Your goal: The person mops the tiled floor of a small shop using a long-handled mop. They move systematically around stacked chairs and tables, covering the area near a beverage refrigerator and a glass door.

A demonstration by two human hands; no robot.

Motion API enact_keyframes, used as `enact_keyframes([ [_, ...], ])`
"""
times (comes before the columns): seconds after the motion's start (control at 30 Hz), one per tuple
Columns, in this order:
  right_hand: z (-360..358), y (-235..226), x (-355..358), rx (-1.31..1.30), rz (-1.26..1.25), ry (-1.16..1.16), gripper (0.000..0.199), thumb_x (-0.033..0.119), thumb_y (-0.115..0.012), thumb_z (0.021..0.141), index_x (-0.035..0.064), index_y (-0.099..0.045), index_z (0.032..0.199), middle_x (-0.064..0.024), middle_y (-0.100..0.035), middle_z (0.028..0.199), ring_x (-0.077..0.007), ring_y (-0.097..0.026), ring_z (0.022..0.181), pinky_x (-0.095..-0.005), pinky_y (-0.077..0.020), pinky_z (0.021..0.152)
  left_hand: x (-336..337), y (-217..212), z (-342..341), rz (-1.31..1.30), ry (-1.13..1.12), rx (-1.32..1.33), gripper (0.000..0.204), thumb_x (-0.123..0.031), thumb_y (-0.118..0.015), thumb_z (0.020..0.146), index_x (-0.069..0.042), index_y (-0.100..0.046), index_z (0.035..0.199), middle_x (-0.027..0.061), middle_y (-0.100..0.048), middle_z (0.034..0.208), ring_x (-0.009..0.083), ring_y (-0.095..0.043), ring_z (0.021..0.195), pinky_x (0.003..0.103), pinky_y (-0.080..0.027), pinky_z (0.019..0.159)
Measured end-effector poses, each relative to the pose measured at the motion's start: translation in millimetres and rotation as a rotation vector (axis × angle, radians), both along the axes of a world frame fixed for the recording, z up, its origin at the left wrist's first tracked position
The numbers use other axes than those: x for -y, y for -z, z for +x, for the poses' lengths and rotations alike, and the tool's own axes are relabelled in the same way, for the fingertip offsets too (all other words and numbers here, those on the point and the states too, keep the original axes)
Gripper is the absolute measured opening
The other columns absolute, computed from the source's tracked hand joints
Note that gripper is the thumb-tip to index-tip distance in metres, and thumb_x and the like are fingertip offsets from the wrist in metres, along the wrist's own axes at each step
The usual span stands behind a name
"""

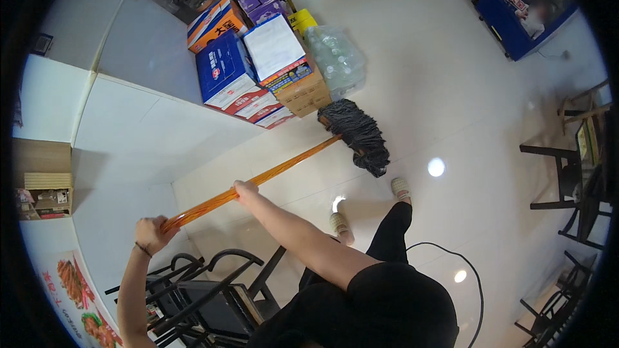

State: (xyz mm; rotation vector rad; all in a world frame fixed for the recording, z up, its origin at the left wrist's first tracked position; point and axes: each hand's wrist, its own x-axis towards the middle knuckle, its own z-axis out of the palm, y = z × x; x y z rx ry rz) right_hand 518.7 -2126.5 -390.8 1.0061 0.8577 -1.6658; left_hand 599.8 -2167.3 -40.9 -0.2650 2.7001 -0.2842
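A mop (pixel 353 130) with a dark grey stringy head and a long orange wood-grained handle slants across the floor in front of me. Its head rests on the shiny pale tiles, close to a stack of cartons. My left hand (pixel 153 233), with a dark band at the wrist, is wrapped round the upper end of the handle. Farther down, my right hand (pixel 245 191) grips the same handle. Both hands are closed on it. My feet in light slippers stand on the floor just nearer than the mop head.
Stacked cartons (pixel 225 67) and a clear pack of bottles (pixel 334 58) line the low white partition (pixel 148 103). Black chairs (pixel 213 296) stand close on my left. Other chairs and a table (pixel 583 148) are on the right. A blue display cooler (pixel 525 9) stands far right. A black cable (pixel 474 270) crosses the floor.
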Motion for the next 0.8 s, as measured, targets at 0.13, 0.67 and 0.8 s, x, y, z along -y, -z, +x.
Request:
enact_keyframes([
  [0.13,-59,7,-66,0.040,-0.068,0.155,0.021,0.002,-0.050,0.069,-0.0007,-0.041,0.088,-0.0137,-0.049,0.077,-0.0243,-0.054,0.067,-0.0383,-0.0467,0.052,-33,25,-47,0.052,0.039,-0.017,0.029,-0.037,-0.065,0.064,-0.009,-0.059,0.070,0.0084,-0.056,0.055,0.0258,-0.054,0.049,0.033,-0.044,0.049],
  [0.67,-172,117,-475,-0.125,0.192,-0.233,0.004,0.001,-0.047,0.072,0.0040,-0.044,0.073,-0.0112,-0.047,0.064,-0.0251,-0.049,0.053,-0.0390,-0.0432,0.045,-446,189,-44,0.503,-0.567,-0.263,0.031,-0.036,-0.060,0.069,-0.007,-0.058,0.078,0.0147,-0.057,0.062,0.0310,-0.056,0.057,0.038,-0.045,0.051],
  [0.8,-175,86,-533,-0.312,0.676,-0.444,0.017,0.004,-0.046,0.073,-0.0081,-0.043,0.084,-0.0174,-0.052,0.071,-0.0242,-0.054,0.055,-0.0345,-0.0447,0.043,-546,183,-41,0.674,-0.751,-0.460,0.023,-0.029,-0.059,0.072,-0.006,-0.057,0.075,0.0163,-0.055,0.060,0.0341,-0.055,0.057,0.040,-0.044,0.051],
])
